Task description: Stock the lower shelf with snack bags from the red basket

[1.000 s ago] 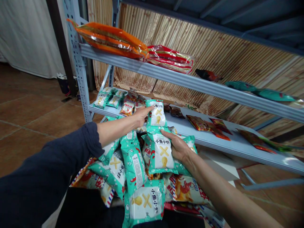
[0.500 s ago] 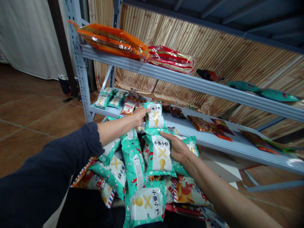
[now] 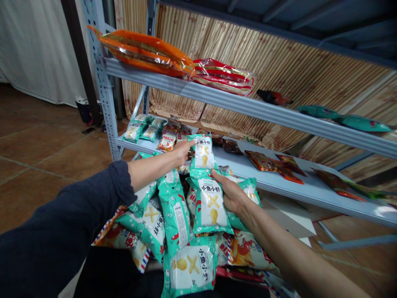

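My left hand (image 3: 183, 152) is closed on the top left edge of a small green and white snack bag (image 3: 204, 155). Just below it, my right hand (image 3: 231, 191) grips the upper right corner of a second green snack bag (image 3: 212, 205), its thumb on the top seal where the two bags meet. Whether the seals are joined I cannot tell. Both bags face up, showing yellow cross-shaped snacks. Under and around them lies a heap of more green snack bags (image 3: 192, 267) and red and white snack bags (image 3: 251, 250), piled over my lap. The fingers behind the bags are hidden.
A blue-grey metal rack (image 3: 186, 87) stands ahead. Its lower shelf (image 3: 235, 165) holds green bags (image 3: 132, 130) at the left and flat dark packets (image 3: 260, 160) further right. Above lie an orange bag (image 3: 145, 51) and a red bag (image 3: 223, 76). A rack upright (image 3: 104, 82) rises at left.
The lower bag in my right hand has shifted slightly down and right. The upper bag's top has flattened, so its printing shows more fully. Both hands keep their grip.
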The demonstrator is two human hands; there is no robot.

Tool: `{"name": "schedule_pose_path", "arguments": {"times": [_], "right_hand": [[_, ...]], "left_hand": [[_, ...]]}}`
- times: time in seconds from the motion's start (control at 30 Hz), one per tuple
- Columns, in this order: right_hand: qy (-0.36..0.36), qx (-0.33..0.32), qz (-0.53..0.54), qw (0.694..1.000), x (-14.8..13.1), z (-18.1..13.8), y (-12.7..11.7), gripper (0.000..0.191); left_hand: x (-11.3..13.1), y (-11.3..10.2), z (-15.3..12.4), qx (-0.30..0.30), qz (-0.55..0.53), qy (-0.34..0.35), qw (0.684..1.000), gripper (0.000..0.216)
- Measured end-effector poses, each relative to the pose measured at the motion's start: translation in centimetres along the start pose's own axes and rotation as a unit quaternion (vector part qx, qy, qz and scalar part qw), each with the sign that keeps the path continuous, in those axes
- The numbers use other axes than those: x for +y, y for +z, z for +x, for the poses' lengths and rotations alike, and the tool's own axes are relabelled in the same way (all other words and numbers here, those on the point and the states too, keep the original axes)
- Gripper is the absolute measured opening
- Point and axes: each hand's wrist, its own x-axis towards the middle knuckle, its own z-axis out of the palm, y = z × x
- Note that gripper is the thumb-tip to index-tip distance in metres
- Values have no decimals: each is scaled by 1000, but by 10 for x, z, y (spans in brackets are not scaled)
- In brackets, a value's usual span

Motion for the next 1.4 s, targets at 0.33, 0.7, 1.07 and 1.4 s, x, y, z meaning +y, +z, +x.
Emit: {"name": "schedule_pose_path", "arguments": {"times": [0.33, 0.7, 1.07, 1.4], "right_hand": [[16, 3, 17, 1000, 1, 8, -6, 18], [-24, -1, 24, 999, 0, 4, 3, 13], [-33, 8, 32, 999, -5, 0, 9, 14], [-56, 18, 35, 998, -4, 3, 5, 9]], "left_hand": [[6, -7, 7, -22, -12, 7, 1000, 15], [5, -13, 11, 2, -2, 25, 1000, 12], [7, -18, -10, -38, -32, 51, 997, 13], [12, -12, -13, 5, -14, -13, 1000, 28]]}}
